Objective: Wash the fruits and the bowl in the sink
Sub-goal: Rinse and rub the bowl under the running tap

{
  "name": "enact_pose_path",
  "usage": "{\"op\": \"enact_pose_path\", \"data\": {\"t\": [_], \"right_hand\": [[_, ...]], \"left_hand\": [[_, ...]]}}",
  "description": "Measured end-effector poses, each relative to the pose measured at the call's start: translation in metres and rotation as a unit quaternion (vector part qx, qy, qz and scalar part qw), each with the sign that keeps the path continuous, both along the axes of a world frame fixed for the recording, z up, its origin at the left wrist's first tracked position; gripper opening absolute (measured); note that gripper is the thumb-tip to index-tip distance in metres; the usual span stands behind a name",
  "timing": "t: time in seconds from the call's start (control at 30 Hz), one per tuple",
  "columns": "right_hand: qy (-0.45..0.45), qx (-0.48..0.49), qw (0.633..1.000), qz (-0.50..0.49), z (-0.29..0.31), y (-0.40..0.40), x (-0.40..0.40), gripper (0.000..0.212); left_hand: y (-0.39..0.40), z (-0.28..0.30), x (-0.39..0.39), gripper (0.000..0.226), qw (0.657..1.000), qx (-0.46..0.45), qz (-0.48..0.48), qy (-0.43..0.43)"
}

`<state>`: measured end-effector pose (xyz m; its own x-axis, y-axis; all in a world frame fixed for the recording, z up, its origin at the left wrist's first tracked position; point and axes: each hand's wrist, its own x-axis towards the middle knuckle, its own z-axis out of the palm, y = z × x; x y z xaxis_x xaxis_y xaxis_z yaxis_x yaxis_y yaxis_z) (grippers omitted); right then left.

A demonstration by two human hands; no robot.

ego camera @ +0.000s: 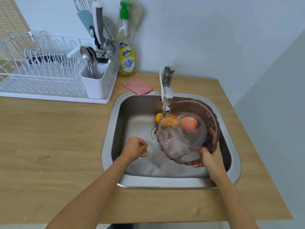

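Two bare hands work over the square stainless steel sink (115,123) set into the wooden desk (49,138). The right hand (208,157) grips the near rim of a clear brown-tinted glass bowl (188,133), tilted on edge beneath the chrome faucet (167,98), thumb inside and fingers curled beneath. The left hand (136,147) hovers above the basin with its fingers curled, holding nothing. A round orange fruit (189,123) shows through the bowl; a yellow fruit (158,117) lies by the drain. A pink mesh scouring cloth (138,85) rests behind the sink.
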<state>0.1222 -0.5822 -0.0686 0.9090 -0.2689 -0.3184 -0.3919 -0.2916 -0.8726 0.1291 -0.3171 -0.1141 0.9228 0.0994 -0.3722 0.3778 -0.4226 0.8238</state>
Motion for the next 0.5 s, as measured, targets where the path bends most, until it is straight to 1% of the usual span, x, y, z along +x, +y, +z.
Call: {"op": "enact_pose_path", "data": {"t": [0.13, 0.27, 0.33, 0.4, 0.5], "right_hand": [[-0.062, -0.075, 0.995, -0.012, 0.008, -0.008, -0.005, 0.069], [-0.142, -0.131, 0.981, -0.013, 0.013, -0.003, -0.012, 0.083], [-0.169, -0.161, 0.972, -0.011, 0.010, -0.002, -0.014, 0.089], [-0.195, -0.165, 0.967, -0.011, 0.008, -0.001, -0.016, 0.089], [-0.212, -0.175, 0.961, -0.016, 0.006, 0.000, -0.019, 0.088]], "left_hand": [[0.001, -0.002, 0.001, 0.008, 0.999, 0.035, -0.020, -0.013], [-0.001, -0.007, -0.001, 0.013, 0.992, 0.096, -0.073, -0.020], [-0.004, -0.010, -0.002, 0.024, 0.988, 0.118, -0.099, -0.025], [-0.007, -0.009, -0.002, 0.028, 0.990, 0.097, -0.105, -0.020], [-0.013, -0.009, 0.001, 0.037, 0.993, 0.049, -0.111, -0.006]]}}
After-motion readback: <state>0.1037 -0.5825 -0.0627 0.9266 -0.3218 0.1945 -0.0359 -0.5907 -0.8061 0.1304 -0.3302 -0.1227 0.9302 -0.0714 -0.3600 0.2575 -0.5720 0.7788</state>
